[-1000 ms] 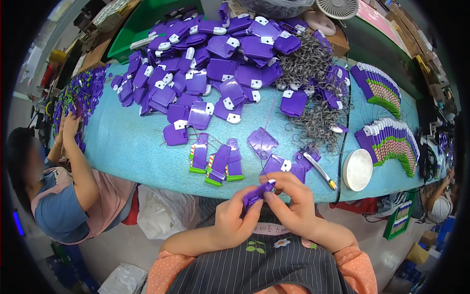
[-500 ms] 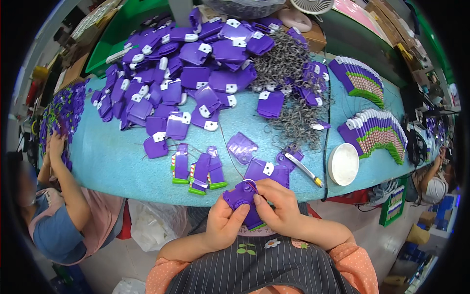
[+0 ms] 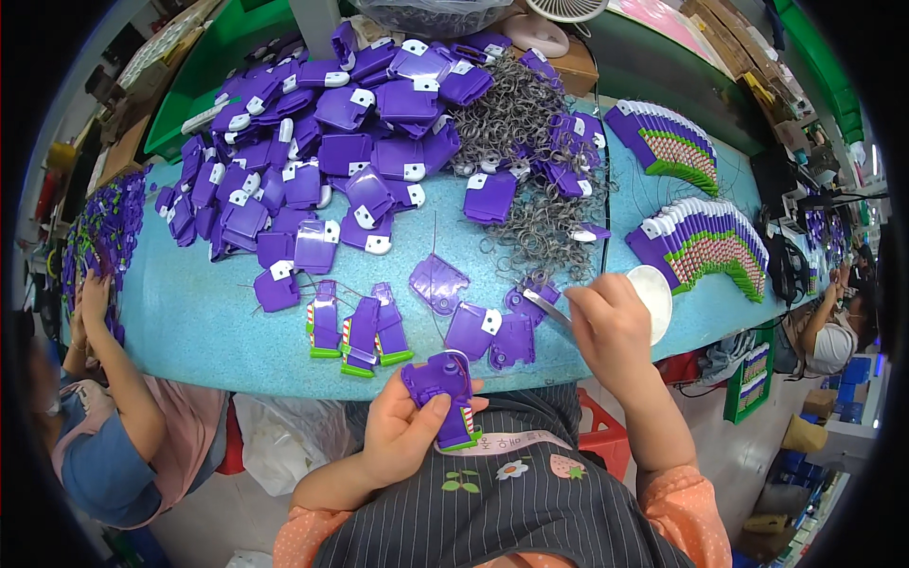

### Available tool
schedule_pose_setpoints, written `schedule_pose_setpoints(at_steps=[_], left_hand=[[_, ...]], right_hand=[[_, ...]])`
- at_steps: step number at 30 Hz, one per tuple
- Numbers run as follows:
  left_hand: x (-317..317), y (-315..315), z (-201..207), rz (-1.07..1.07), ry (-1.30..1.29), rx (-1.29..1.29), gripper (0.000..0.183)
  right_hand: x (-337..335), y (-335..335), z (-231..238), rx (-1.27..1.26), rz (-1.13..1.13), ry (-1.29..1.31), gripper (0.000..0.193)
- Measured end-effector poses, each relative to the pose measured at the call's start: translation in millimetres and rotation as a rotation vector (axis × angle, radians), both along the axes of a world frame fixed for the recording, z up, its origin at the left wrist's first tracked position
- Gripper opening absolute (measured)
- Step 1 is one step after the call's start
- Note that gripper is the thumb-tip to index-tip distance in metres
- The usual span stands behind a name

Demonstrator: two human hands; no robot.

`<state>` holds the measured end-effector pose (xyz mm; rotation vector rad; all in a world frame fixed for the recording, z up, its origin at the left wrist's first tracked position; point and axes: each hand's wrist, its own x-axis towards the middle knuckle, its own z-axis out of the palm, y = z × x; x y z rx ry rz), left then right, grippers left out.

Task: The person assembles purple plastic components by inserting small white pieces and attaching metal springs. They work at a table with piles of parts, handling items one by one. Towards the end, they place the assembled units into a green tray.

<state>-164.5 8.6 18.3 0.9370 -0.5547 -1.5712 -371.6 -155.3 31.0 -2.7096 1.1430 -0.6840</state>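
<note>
My left hand (image 3: 402,431) is closed round a purple plastic part (image 3: 445,383) with a green end and a red-and-white striped edge. A pale band curves over that part's top. To the right, my right hand (image 3: 614,327) has its fingers closed on the near end of a slim silver tool (image 3: 546,306); its exact kind is unclear. The tool's far end lies by a purple shell (image 3: 525,296). Between my hands are a purple piece with a white corner (image 3: 473,329), another purple shell (image 3: 512,341) and a clear-faced purple piece (image 3: 438,284).
Purple parts with white corners form a large heap (image 3: 322,142). Beside it lies a tangle of grey wires (image 3: 530,123). A white bowl (image 3: 653,301) stands by my right hand. Fanned stacks of finished-looking parts (image 3: 705,248) sit at right. A co-worker's arm (image 3: 133,346) is at left.
My right hand has left the purple part and reached right to the slim tool. My left hand alone keeps the part, slightly lower and further left. The view has shifted.
</note>
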Motion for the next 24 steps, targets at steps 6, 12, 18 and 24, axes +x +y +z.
schedule_pose_setpoints(at_steps=[6, 12, 18, 24], left_hand=[[-8, 10, -3, 0.074, -0.061, -0.03, 0.029], [-8, 7, -6, 0.125, -0.146, 0.003, 0.03], [3, 9, -7, 0.191, -0.144, -0.003, 0.03], [14, -2, -12, 0.218, -0.099, -0.037, 0.029]], right_hand=[[23, -25, -26, -0.116, 0.14, 0.189, 0.012], [54, -36, -16, -0.043, 0.277, 0.171, 0.028], [68, -54, 19, -0.054, 0.199, -0.13, 0.028], [57, 5, -28, 0.152, -0.008, 0.161, 0.018]])
